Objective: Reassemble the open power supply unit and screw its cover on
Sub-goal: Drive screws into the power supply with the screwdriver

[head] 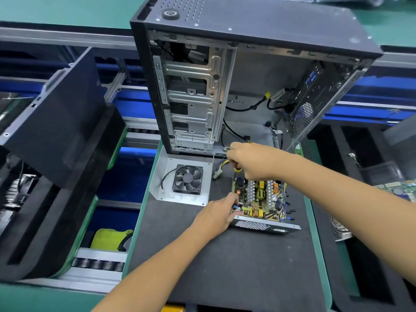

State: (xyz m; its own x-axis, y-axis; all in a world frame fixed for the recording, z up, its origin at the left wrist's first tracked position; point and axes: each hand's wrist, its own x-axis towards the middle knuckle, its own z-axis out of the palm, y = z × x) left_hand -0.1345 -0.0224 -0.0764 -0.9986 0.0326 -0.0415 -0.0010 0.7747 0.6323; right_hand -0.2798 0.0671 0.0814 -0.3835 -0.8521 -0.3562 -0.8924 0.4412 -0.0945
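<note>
Open PC case (225, 64) upright at back — black panel (56, 122) leaning left.

Matt black foam mat (225, 255) — at twelve o'clock a brushed bare-metal case (247, 86); dull sheet-metal cover (164, 176) carrying a glossy black plastic fan (188, 179).

the open power supply unit (258, 199) is lying on the dark mat with its circuit board, coils and heatsinks showing, its perforated wall facing near, while its silver cover (180, 176), carrying a black fan, is lying just left.
</note>
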